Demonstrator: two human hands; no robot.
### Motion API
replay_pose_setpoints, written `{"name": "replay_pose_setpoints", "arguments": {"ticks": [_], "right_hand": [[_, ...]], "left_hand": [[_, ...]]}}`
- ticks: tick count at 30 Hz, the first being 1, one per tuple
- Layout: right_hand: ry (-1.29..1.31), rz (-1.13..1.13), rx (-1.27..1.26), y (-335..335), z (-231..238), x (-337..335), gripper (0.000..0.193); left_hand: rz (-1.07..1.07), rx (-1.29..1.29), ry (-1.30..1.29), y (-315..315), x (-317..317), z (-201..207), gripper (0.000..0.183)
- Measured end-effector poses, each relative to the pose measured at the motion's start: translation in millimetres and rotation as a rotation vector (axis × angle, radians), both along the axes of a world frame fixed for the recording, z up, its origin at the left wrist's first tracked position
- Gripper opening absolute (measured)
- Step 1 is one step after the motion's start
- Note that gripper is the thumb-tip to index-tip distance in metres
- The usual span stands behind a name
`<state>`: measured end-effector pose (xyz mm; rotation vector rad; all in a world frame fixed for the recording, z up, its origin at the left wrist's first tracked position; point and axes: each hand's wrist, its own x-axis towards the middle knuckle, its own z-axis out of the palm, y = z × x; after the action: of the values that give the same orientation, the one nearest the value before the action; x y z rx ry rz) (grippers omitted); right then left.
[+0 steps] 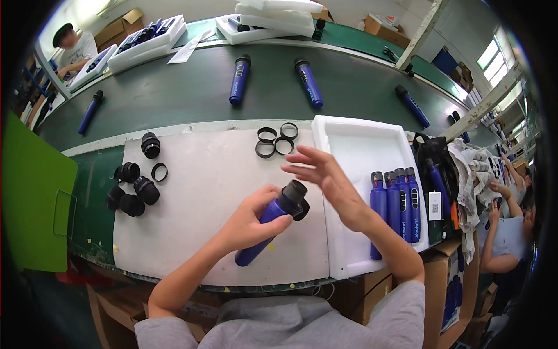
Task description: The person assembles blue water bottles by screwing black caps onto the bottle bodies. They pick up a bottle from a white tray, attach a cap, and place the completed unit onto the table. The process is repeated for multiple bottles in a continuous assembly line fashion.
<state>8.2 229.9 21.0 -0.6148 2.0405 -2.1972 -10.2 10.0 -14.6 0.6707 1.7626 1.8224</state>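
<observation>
The left hand (247, 224) is closed around a blue cylindrical plastic tube with a black cap (270, 221), tilting it cap-up toward two o'clock above the white foam surface (192, 198), apparently so the cap end faces the other hand. The right hand (325, 180) hovers open at the cap's three o'clock, fingers spread, holding nothing. Loose black rings (276, 139) lie at twelve o'clock.

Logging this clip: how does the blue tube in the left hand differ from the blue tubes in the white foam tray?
The held tube is gripped by the left hand and tilted above the white mat; the tray tubes lie side by side in the foam tray, untouched. The right hand hovers open beside the held tube's cap. All are blue with dark caps.
</observation>
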Motion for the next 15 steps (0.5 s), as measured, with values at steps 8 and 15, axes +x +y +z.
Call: {"name": "replay_pose_setpoints", "arguments": {"ticks": [8, 15], "right_hand": [[-0.094, 0.209, 0.537, 17, 1, -11, 0.049], [0.056, -0.268, 0.638, 17, 5, -11, 0.060]], "left_hand": [[0.066, 0.217, -0.038, -7, -4, -6, 0.046], [0.238, 0.189, 0.218, -1, -9, -4, 0.045]]}}
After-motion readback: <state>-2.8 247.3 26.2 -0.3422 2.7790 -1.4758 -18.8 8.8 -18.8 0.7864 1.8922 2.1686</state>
